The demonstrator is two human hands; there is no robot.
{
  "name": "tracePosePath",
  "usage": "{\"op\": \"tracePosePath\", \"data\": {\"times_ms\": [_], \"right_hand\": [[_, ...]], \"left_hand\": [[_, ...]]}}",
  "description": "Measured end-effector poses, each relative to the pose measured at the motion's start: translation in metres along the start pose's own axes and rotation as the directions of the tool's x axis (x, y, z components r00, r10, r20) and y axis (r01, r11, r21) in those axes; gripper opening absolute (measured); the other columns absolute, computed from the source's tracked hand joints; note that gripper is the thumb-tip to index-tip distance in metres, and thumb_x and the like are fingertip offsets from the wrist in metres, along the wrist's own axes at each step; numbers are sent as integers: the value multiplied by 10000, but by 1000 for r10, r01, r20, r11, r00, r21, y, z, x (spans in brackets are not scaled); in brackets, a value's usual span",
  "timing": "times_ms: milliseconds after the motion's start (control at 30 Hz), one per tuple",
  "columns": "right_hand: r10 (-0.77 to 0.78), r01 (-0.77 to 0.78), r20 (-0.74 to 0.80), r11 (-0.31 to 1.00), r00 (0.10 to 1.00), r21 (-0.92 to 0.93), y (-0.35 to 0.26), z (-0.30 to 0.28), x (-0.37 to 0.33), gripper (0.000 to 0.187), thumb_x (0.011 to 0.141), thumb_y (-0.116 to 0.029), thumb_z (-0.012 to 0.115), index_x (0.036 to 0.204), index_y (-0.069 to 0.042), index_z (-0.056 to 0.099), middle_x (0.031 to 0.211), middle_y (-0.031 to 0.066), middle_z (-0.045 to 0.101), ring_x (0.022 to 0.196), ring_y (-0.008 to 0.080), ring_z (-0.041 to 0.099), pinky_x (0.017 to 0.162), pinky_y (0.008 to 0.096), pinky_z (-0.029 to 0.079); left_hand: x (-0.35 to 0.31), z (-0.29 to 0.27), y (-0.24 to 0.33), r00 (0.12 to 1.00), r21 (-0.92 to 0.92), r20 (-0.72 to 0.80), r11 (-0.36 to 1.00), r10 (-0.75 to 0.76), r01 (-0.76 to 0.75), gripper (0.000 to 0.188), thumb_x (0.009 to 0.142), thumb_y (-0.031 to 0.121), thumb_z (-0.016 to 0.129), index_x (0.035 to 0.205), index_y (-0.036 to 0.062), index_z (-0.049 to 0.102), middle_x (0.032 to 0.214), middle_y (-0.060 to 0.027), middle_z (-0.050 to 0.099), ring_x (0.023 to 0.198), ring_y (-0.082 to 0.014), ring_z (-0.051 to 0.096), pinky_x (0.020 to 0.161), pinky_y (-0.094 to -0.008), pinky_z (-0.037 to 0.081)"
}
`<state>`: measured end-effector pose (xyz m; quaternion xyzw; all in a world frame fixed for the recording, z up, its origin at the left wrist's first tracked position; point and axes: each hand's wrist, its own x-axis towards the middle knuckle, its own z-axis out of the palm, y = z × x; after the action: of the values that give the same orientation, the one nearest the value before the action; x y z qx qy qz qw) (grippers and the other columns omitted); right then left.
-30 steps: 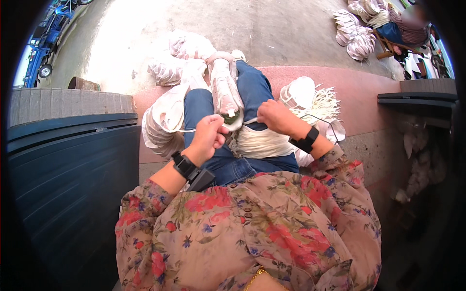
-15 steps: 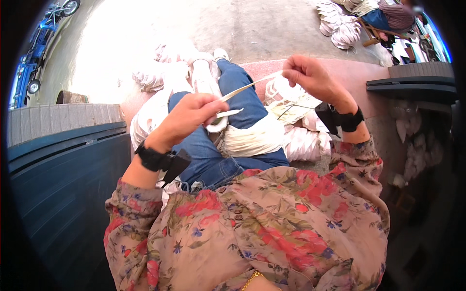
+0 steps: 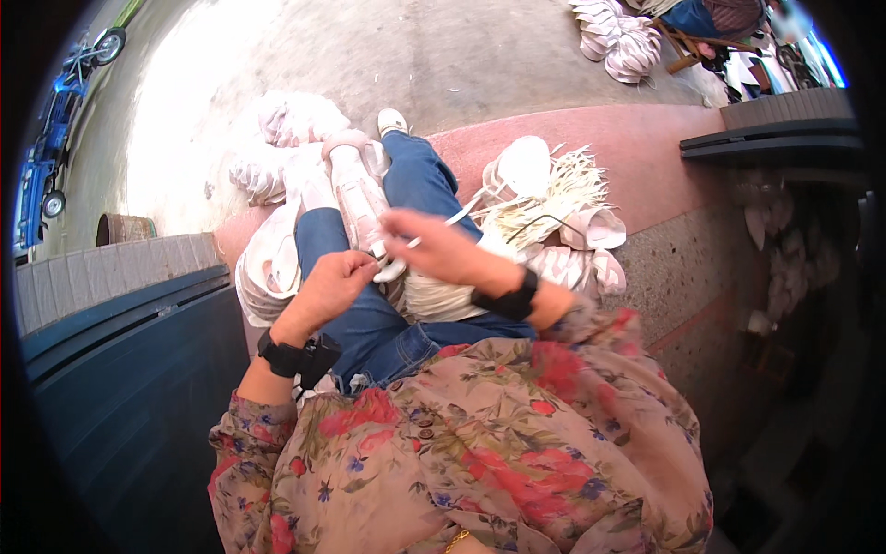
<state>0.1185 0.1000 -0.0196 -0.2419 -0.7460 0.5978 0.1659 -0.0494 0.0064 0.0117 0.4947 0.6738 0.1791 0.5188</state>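
My left hand (image 3: 337,291) is closed in a pinch above my lap, its fingertips at the top of a pale pinkish stand (image 3: 358,198) between my legs. What it pinches is mostly hidden. Just to its right, my right hand (image 3: 443,251) reaches across, blurred by motion, its fingers pointing left. A narrow white strip (image 3: 464,210) shows on the far side of that hand, and a short piece of it lies by its fingers. Under the right hand, a thick bundle of cream strips (image 3: 443,297) is draped over my thigh.
Loose cream strips (image 3: 549,198) and a round white piece (image 3: 523,164) lie at my right. Stacks of white pieces (image 3: 269,268) stand by my left leg. Dark blue panels (image 3: 138,314) flank me at left, another (image 3: 771,143) at right. Farther off are more white stacks (image 3: 614,42).
My right hand has come down and left, from holding the strip stretched out to crossing close beside my left hand. The left hand has moved slightly down and left.
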Motion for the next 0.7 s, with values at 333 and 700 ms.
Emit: {"op": "tracePosePath", "data": {"times_ms": [333,700], "right_hand": [[147,-179,197,971,969,160,1,31,36,353,889,-303,379,829,-17,578,750,134,600,753,254,573,689,311,425],[228,-226,-102,974,968,27,47,-6,83,221,787,-178,554,825,32,612,652,137,598,586,141,545,559,280,421]], "left_hand": [[12,-21,-7,979,-771,63,613,-194,171,122,835,189,519,865,78,480,706,-29,555,551,-97,547,493,-208,443],[86,-34,-53,864,189,-493,982,101,-6,325,730,170,617,980,-30,557,816,-163,604,761,-242,580,676,-306,446]]}}
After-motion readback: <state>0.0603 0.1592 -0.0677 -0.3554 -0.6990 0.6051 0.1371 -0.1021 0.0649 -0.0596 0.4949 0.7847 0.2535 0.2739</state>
